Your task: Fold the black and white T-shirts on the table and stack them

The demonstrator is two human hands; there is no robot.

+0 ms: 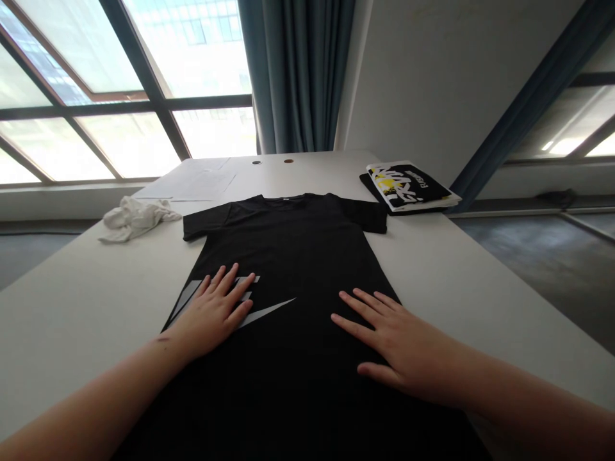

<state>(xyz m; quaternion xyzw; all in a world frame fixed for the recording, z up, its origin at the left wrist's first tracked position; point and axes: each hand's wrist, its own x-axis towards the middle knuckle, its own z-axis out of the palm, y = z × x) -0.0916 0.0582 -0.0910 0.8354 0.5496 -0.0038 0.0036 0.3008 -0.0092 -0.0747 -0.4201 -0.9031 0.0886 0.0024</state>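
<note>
A black T-shirt lies spread out on the white table, its collar and short sleeves toward the far side. My left hand rests flat with fingers spread on the shirt's left part, partly covering a grey print. On the shirt's right part lies my right hand, palm down and fingers apart. Neither hand grips any fabric. The shirt's lower end runs down out of the picture.
The white table carries a crumpled white cloth at the left and white sheets behind it. Folded clothes with a black, white and yellow print are stacked at the back right. A blue curtain hangs beyond the far edge.
</note>
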